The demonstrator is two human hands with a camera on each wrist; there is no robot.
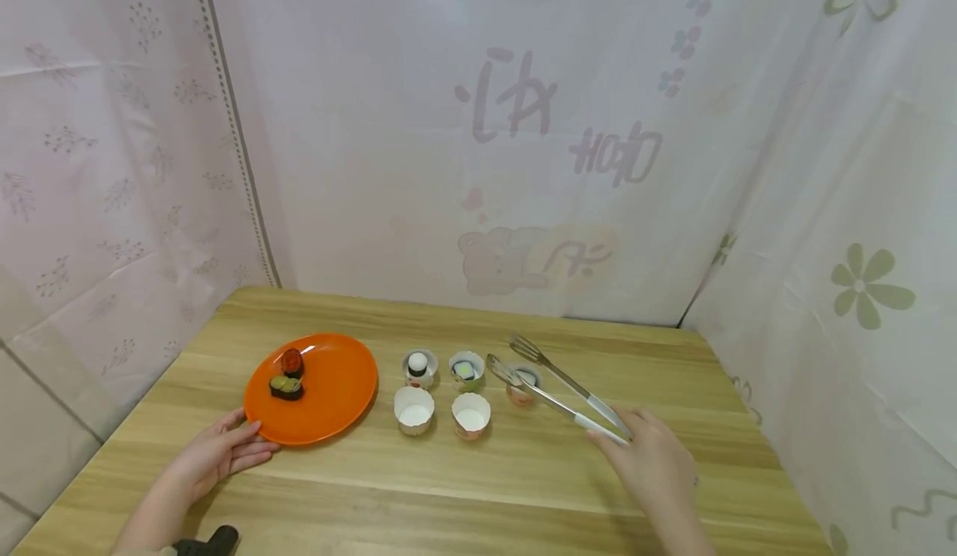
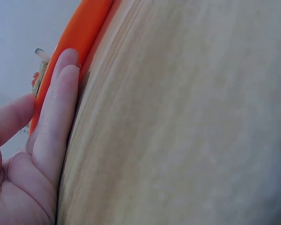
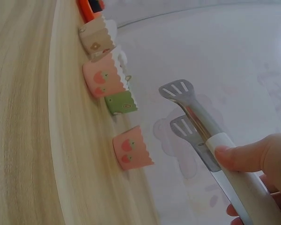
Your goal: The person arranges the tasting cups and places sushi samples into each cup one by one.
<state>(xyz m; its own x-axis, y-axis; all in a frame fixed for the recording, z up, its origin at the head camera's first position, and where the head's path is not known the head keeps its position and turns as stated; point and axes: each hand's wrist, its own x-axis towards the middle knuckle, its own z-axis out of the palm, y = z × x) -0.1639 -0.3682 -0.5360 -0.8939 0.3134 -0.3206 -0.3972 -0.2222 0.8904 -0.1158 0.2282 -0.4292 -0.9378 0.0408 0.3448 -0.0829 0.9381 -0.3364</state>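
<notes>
My left hand (image 1: pixel 218 455) pinches the near left rim of an orange plate (image 1: pixel 336 402). Its thumb lies at the upper edge while the straight fingers (image 2: pixel 61 93) reach along the underside. Two sushi pieces sit on the plate: one with a red top (image 1: pixel 292 362), one with a yellow-green top (image 1: pixel 286 387). In my right hand (image 1: pixel 652 460) is a pair of metal tongs (image 3: pixel 196 117) with white grips, their slotted tips spread apart with nothing between them. From the head view the tongs overlap a pink paper cup (image 1: pixel 519 396) holding a dark-rimmed piece.
Left of the tongs, a paper cup (image 1: pixel 429 380) holds a white-topped sushi piece, and a green cup (image 1: pixel 467 385) holds another. Two white-lined cups (image 1: pixel 414 413) stand in front of them, with nothing in them. Patterned curtains (image 1: pixel 374 165) hang behind the wooden table (image 1: pixel 359 506).
</notes>
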